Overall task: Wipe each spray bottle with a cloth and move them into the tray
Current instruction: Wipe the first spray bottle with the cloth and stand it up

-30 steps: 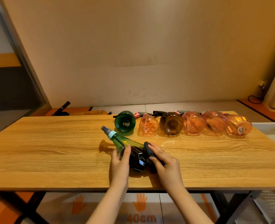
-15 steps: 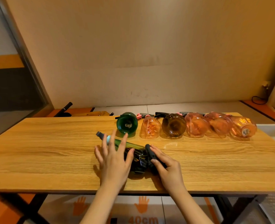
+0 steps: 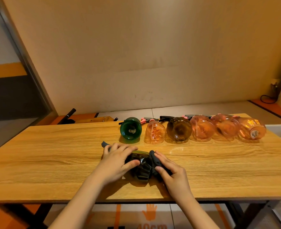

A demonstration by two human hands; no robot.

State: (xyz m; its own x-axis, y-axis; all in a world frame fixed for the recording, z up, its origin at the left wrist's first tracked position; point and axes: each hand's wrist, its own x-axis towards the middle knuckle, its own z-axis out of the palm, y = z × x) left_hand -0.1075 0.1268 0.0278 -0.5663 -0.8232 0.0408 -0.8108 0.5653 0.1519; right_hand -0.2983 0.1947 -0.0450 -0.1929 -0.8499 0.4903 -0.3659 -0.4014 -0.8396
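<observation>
A: Where is the bottle being wiped?

B: The dark green spray bottle (image 3: 140, 164) lies on its side on the wooden worktop (image 3: 54, 159), low in the centre of the frame, its grey nozzle pointing to the upper left past the fingers.

A: And the hands?

B: The left hand (image 3: 118, 160) lies over the bottle's neck and shoulder, fingers curled across the top and thumb pressed against the dark body, so it grips the bottle. The right hand (image 3: 169, 171) pinches a dark cloth (image 3: 153, 160) between thumb and fingers, and the cloth touches the bottle's lower end.

A: The other bottles?

B: They lie in a row along the far edge of the worktop, bases toward the camera: a green bottle (image 3: 130, 130) just above the left hand, then an orange bottle (image 3: 155, 133), a brown bottle (image 3: 179, 131), and three more orange ones running right, the last orange bottle (image 3: 252, 131) nearest the tray.

A: The tray?

B: Only a pale corner of the tray (image 3: 280, 132) shows at the right edge of the frame, beside the worktop's end.
</observation>
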